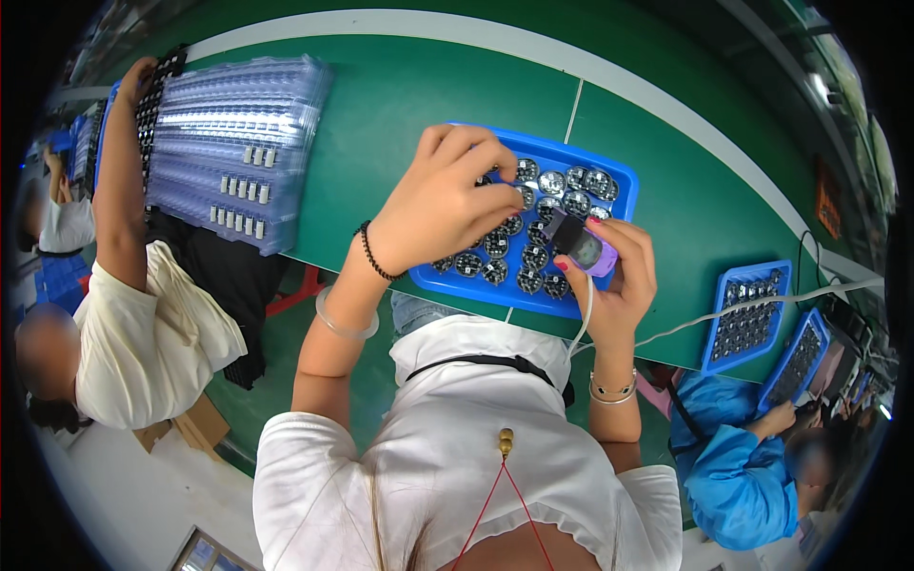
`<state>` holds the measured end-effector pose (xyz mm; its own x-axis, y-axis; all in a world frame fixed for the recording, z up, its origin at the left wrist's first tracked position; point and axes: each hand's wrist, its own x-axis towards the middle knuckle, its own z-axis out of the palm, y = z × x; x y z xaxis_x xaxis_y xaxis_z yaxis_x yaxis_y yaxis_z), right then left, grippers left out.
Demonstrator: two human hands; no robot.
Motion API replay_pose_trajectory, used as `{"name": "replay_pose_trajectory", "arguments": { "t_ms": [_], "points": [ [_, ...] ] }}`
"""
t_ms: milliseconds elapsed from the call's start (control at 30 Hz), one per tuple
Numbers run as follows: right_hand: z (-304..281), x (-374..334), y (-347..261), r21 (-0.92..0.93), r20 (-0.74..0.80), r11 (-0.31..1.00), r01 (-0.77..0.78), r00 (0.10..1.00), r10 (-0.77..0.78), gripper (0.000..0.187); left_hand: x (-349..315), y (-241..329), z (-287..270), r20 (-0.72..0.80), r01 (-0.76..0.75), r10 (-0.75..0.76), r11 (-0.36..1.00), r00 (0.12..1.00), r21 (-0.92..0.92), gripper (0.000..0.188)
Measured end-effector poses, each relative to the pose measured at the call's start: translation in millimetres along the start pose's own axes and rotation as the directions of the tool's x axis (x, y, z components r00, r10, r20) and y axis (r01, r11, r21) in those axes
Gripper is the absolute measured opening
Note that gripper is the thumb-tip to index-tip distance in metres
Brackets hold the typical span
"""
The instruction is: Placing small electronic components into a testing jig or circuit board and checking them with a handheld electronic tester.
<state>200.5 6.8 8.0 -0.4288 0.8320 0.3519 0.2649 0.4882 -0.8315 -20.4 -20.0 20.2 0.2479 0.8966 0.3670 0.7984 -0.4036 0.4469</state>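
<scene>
A blue tray (pixel 624 181) lies on the green table in front of me, filled with several small round parts (pixel 496 244) that have shiny, clear-looking tops over dark insides. My left hand (pixel 449 195) reaches over its left half, thumb and fingers pinched at a small round part (pixel 526 197); whether that part is lifted cannot be made out. At the tray's right side, my right hand (pixel 621 276) grips a purple hand-held device (pixel 598 262) with a black block (pixel 568 233) at its tip. The tip hangs close above the parts, and a pale cable (pixel 584 319) runs down from the device.
Clear plastic trays (pixel 233 133) are stacked at left, some holding white cylinders (pixel 238 221); a person (pixel 143 333) reaches past them. Two more filled blue trays (pixel 747 309) (pixel 798 362) are at right, beside a person in blue (pixel 733 466). A cable (pixel 724 309) crosses the table's right side.
</scene>
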Motion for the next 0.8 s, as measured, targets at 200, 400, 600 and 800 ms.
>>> {"name": "replay_pose_trajectory", "arguments": {
  "t_ms": [200,400,600,800],
  "points": [
    [-0.3,2.8,-3.9,-0.034,0.003,0.998,0.062,0.998,-0.062,0.045,3.7,20.2,-2.1,-0.069,-0.062,0.058,0.996,0.996,-0.058,0.019],
    [-1.3,0.5,-2.4,0.014,-0.009,0.997,0.077,0.997,-0.077,0.047,5.1,24.7,-2.8,-0.059,-0.004,0.000,0.997,0.998,-0.074,0.018],
    [-2.5,-5.8,-1.8,0.046,-0.080,0.999,0.000,0.997,0.004,0.046,2.2,17.8,-0.3,-0.090,0.032,-0.038,0.997,0.995,-0.067,0.015],
    [-9.7,-10.0,3.8,0.174,-0.252,0.980,-0.097,0.958,0.140,0.047,-3.0,6.4,16.3,-0.012,0.113,-0.113,0.993,0.994,0.045,0.011]
  ]
}}
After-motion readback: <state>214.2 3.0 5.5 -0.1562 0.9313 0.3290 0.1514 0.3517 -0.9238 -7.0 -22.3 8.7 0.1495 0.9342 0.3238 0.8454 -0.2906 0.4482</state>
